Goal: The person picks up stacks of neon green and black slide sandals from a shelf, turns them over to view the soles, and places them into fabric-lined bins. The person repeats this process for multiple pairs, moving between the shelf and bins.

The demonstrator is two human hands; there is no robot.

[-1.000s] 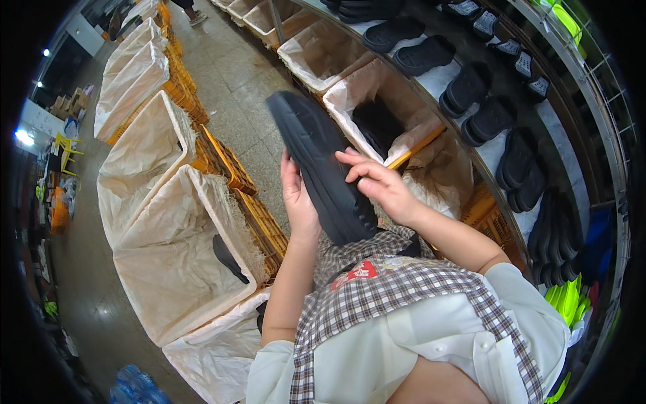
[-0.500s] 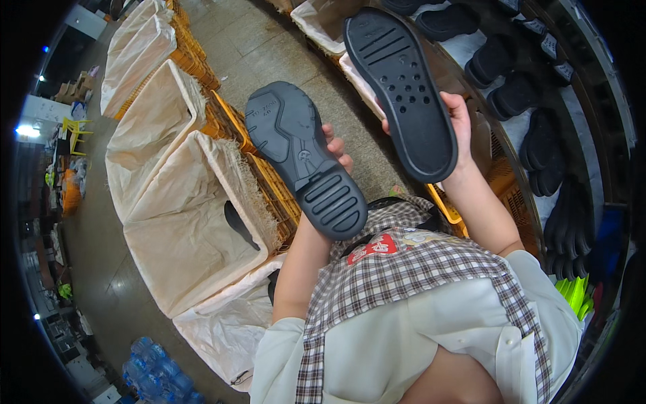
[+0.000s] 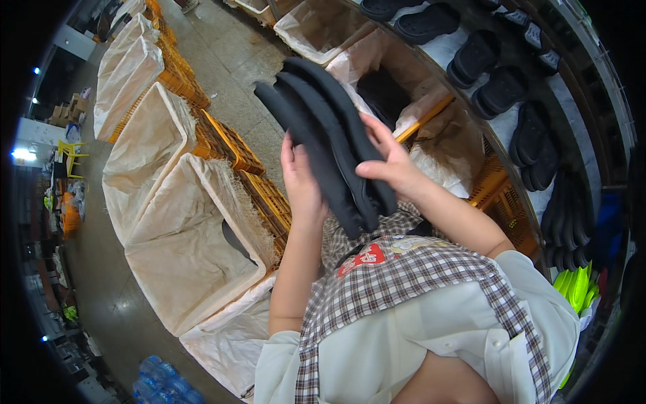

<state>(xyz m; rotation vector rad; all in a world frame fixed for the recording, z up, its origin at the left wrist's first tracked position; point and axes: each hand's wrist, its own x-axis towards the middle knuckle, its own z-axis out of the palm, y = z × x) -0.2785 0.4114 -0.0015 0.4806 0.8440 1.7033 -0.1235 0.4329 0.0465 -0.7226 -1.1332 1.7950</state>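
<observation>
Several black shoe soles are held together in front of me, long side edges turned up toward the view. They lie side by side like a bundle, with their heel ends near my apron. My left hand is closed on the outer left side of the bundle. On the other side, my right hand grips the right-hand sole, its thumb lying over the upper edge. Fingers under the soles are hidden, and some edges are blurred.
Lined baskets stand in a row on my left; one has a dark piece inside. More lined crates are at upper right, one with black pieces. A curved rack at right carries black soles. Blue bottles are at lower left.
The two soles, held apart with broad faces showing, have been brought together and turned edge up. My right hand has moved left and nearer to my left hand.
</observation>
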